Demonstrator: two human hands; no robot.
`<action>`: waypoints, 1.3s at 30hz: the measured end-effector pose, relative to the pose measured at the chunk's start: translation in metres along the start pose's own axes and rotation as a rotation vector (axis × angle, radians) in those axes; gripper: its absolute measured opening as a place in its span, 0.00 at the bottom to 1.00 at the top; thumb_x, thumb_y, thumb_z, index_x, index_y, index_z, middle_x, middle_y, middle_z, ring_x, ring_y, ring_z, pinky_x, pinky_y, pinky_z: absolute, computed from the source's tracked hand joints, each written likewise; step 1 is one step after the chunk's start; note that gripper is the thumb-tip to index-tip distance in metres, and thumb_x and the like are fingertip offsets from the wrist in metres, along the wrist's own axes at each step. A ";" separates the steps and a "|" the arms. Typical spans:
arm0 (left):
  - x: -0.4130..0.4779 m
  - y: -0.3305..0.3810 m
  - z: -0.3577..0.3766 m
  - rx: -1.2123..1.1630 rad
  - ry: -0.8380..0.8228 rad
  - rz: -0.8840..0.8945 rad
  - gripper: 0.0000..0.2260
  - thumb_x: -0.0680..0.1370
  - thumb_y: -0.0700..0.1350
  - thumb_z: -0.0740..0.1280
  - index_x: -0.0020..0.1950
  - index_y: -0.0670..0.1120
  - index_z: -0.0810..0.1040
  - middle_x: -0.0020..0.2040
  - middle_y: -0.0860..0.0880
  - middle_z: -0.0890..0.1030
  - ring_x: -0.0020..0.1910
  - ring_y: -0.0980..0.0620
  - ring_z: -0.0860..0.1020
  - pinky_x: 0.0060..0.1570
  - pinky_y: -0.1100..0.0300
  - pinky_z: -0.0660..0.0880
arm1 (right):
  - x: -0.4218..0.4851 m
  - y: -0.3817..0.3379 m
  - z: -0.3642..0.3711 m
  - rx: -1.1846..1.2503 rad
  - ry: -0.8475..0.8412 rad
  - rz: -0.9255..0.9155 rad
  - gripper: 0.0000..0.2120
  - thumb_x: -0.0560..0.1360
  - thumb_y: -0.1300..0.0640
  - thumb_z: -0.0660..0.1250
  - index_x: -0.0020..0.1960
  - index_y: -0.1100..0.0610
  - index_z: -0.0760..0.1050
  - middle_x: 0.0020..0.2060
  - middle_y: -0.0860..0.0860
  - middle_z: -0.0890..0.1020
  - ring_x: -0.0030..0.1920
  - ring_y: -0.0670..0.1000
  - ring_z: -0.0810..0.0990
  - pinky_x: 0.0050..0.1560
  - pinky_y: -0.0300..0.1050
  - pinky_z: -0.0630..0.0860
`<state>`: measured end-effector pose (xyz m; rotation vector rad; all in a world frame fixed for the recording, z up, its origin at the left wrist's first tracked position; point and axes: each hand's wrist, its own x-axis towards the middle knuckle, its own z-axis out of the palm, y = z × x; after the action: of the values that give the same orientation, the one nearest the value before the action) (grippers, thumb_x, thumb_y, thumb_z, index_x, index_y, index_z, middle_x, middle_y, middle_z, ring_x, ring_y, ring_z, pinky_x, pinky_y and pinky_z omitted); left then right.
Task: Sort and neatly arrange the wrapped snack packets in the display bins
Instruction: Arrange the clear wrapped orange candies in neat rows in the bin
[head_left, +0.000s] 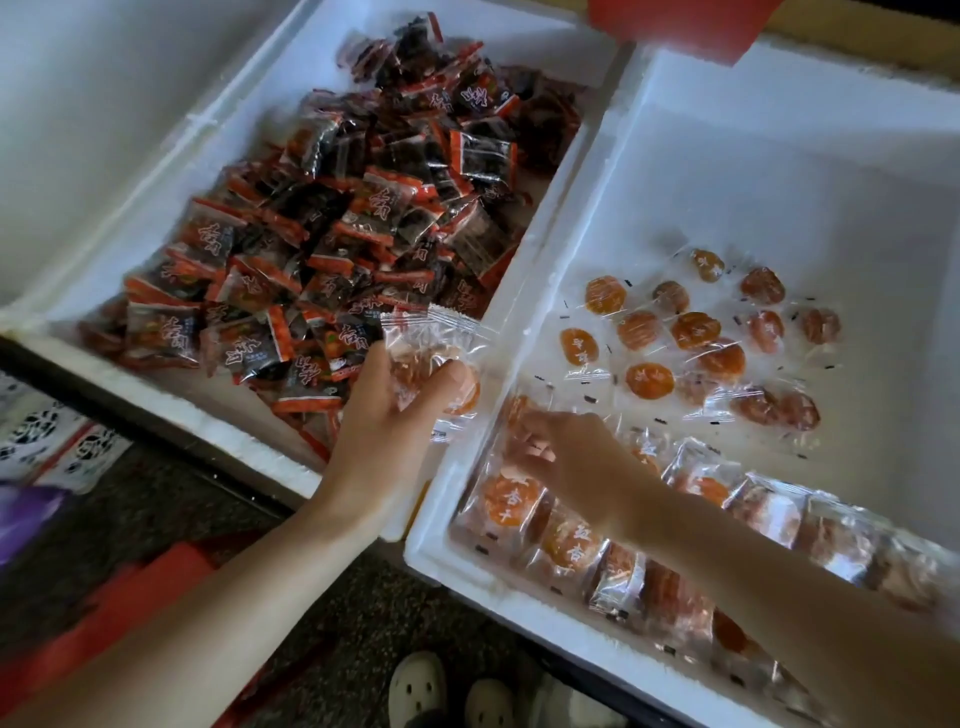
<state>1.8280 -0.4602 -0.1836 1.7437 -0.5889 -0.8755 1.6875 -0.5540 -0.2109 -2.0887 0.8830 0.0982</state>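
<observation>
Two bins stand side by side. The left bin holds a heap of packets. In the right bin, loose packets lie mid-floor (well apart from the far wall), and a row of packets lines the near wall.

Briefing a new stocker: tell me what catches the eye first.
A jumbled heap of dark packets fills the left foam bin. In the right foam bin, orange packets lie scattered, with a row along its near wall. The left hand grips a few; the right hand touches the row.
</observation>
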 end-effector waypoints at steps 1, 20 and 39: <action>-0.002 -0.001 0.000 -0.010 -0.006 -0.007 0.45 0.66 0.69 0.71 0.76 0.47 0.63 0.75 0.49 0.66 0.75 0.50 0.63 0.75 0.45 0.58 | 0.000 -0.001 0.001 -0.016 -0.017 -0.002 0.12 0.78 0.54 0.62 0.59 0.57 0.75 0.54 0.51 0.81 0.48 0.45 0.81 0.46 0.28 0.72; -0.033 -0.017 -0.001 0.037 -0.305 -0.006 0.38 0.67 0.63 0.70 0.73 0.50 0.66 0.64 0.56 0.78 0.65 0.59 0.75 0.70 0.51 0.69 | -0.018 -0.021 -0.023 0.456 0.113 0.001 0.08 0.71 0.55 0.71 0.47 0.43 0.77 0.46 0.46 0.83 0.47 0.45 0.83 0.45 0.38 0.79; -0.024 -0.012 -0.001 -0.035 -0.059 -0.008 0.12 0.77 0.59 0.64 0.57 0.56 0.74 0.56 0.50 0.81 0.58 0.49 0.78 0.66 0.42 0.70 | 0.035 0.020 -0.030 -0.152 0.307 0.019 0.09 0.74 0.55 0.68 0.52 0.59 0.80 0.48 0.50 0.84 0.45 0.47 0.81 0.49 0.39 0.78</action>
<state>1.8139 -0.4374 -0.1875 1.6946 -0.6021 -0.9403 1.6944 -0.6030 -0.2176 -2.2755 1.1073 -0.1544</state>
